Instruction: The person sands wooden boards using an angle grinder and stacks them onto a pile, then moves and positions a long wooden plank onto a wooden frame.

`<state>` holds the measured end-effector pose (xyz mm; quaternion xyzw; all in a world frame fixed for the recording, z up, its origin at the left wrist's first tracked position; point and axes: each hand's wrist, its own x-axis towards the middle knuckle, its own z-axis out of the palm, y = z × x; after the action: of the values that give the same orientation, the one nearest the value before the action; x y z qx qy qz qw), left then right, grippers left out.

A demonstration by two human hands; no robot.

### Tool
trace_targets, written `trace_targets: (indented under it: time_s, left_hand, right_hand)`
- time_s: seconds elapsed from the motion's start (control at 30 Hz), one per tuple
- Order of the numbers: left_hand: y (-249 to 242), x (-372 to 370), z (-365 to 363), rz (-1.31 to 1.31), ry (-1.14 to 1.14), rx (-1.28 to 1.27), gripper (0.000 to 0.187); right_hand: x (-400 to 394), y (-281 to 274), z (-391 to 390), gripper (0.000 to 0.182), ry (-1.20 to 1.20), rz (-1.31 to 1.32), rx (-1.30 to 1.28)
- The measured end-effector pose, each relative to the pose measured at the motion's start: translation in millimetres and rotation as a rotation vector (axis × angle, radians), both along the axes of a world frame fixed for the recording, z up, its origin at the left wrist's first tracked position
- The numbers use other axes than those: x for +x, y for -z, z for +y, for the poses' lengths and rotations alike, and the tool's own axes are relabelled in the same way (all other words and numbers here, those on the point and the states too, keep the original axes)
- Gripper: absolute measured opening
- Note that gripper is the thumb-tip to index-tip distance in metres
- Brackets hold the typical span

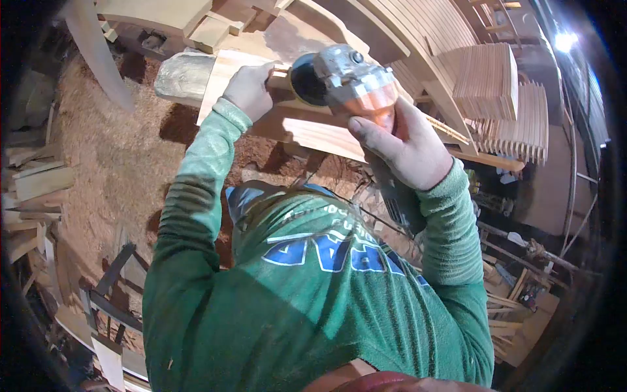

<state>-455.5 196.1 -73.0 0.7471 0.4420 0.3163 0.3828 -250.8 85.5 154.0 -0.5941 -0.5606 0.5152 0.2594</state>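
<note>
My right hand [415, 147] is wrapped round an angle grinder [373, 104] with a silver gear head and an orange and dark body. The grinder's dark round disc [307, 80] points left, right at a narrow wooden piece [279, 81]. Closed fingers of my left hand [249, 91] grip the left end of that piece, over a pale board [225, 68] on the bench. The disc and gear head hide the piece's right end.
Stacked curved wooden slats [486, 81] stand at the right, beside a long plank [418, 62]. More wood pieces [212, 32] lie at the back. Sawdust [111, 176] covers the floor at left, near scrap boards [42, 183] and a dark metal frame [114, 304].
</note>
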Motion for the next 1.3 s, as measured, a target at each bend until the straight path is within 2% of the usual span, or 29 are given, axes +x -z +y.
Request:
trace_targets:
  time_s: [0.03, 0.07, 0.17, 0.27, 0.37, 0.4, 0.47, 0.5, 0.53, 0.67, 0.77, 0.8, 0.9, 0.97, 1.03, 1.1, 1.3]
  left_hand:
    - [-5, 1, 1, 0.109, 0.003, -0.015, 0.026]
    - [-11, 2, -4, -0.03, 0.021, -0.131, 0.035]
    - [-42, 3, -11, -0.008, 0.022, -0.144, 0.044]
    - [-29, 4, -10, -0.074, 0.004, -0.078, 0.047]
    - [-23, 4, -9, -0.018, -0.01, 0.049, 0.054]
    - [-16, 1, -7, -0.031, -0.012, 0.012, 0.055]
    - [-18, 4, -9, 0.011, -0.021, 0.016, 0.056]
    - [-26, 5, -11, 0.067, -0.031, 0.053, 0.056]
    - [-16, 2, -13, -0.015, -0.048, 0.067, 0.052]
    - [-13, -2, -10, -0.004, 0.016, -0.047, 0.05]
    - [-5, -3, -13, -0.1, -0.047, -0.096, 0.048]
    - [8, -8, -10, -0.173, -0.038, -0.158, 0.046]
    - [1, -7, -11, -0.099, -0.094, -0.137, 0.046]
    - [-5, -8, -11, 0.084, -0.088, 0.035, 0.045]
    - [4, -12, -10, 0.021, -0.116, -0.005, 0.044]
    - [10, -20, -4, 0.161, -0.074, 0.193, 0.066]
    - [21, -28, 3, 0.047, -0.06, 0.045, 0.068]
  right_hand:
    - [7, -2, -3, 0.051, 0.028, -0.026, -0.039]
    - [15, -3, -7, 0.051, 0.06, -0.051, -0.078]
    - [43, -2, -16, 0.05, 0.14, -0.099, -0.12]
    - [70, -5, -26, 0.051, 0.171, -0.144, -0.105]
    - [91, -10, -39, 0.053, 0.214, -0.262, -0.014]
    - [99, -12, -44, 0.053, 0.237, -0.369, 0.047]
    - [127, -8, -53, 0.052, 0.228, -0.423, 0.144]
    - [136, -7, -57, 0.05, 0.244, -0.393, 0.155]
    - [144, -7, -60, 0.048, 0.26, -0.363, 0.167]
    - [184, 1, -77, 0.04, 0.393, -0.196, 0.137]
    - [223, -3, -87, 0.041, 0.375, -0.269, 0.023]
    - [234, -9, -89, 0.053, 0.372, -0.288, -0.091]
    - [274, 0, -101, 0.053, 0.404, -0.321, -0.108]
    - [284, 0, -110, 0.052, 0.48, -0.297, -0.084]
    - [300, -2, -113, 0.052, 0.492, -0.308, -0.11]
    - [320, 4, -116, 0.054, 0.466, -0.337, -0.077]
    - [357, 7, -120, 0.058, 0.485, -0.45, -0.098]
